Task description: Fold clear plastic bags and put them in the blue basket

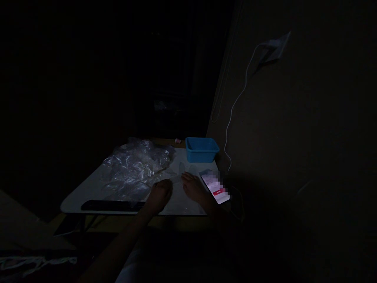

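A crumpled heap of clear plastic bags [141, 165] covers the left part of a white table [79, 190]. At its right edge is my left hand [161, 192], closed, with the fingers curled; in the dark I cannot make out what they hold. My right hand [193, 186] lies low over the tabletop, its fingers stretched towards the left hand and slightly apart. Between the two hands a faint piece of clear plastic [176, 179] shows. Whether the right fingers touch it, I cannot tell.
A blue plastic basket [202, 156] stands at the table's back right corner. Beside my right hand lies a lit phone [216, 188]. A white cable [230, 114] hangs from a wall socket [275, 47]. A small pink-white object [177, 140] lies behind the table. The room is very dark.
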A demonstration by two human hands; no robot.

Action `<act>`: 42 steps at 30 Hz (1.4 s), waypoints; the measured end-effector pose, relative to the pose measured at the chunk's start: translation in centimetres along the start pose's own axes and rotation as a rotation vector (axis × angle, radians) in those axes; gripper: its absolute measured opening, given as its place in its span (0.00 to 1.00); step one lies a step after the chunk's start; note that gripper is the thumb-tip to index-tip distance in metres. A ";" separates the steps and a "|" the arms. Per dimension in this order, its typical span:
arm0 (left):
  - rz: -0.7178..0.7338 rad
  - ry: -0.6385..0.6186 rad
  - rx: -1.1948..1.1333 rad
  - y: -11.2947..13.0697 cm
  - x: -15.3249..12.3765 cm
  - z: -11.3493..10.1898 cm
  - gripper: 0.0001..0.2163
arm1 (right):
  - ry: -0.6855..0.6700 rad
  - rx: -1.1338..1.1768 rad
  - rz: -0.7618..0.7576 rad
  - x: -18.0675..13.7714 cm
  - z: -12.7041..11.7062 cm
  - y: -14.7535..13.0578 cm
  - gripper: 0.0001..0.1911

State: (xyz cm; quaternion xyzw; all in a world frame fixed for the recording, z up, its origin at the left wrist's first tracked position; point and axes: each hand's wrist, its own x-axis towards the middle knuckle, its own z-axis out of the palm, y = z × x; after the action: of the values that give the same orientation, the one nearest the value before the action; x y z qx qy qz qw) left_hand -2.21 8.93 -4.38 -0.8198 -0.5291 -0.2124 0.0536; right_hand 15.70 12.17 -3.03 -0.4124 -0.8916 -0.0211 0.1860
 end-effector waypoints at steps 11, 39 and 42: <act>-0.024 0.017 0.005 0.5 -0.5 -0.6 0.14 | -0.035 -0.003 0.049 -0.3 0.4 0.3 0.18; -0.149 -0.002 0.037 -3.1 1.8 0.4 0.12 | -0.017 0.004 0.063 -0.2 0.5 0.3 0.18; -0.150 -0.012 0.063 -3.2 1.5 0.3 0.13 | -0.007 0.011 0.062 -0.3 0.6 0.3 0.17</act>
State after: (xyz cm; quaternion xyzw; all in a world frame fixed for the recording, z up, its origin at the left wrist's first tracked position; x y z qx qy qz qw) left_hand -4.47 11.73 -4.47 -0.7771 -0.5956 -0.1943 0.0604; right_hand 15.89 12.28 -3.69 -0.4390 -0.8790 -0.0090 0.1858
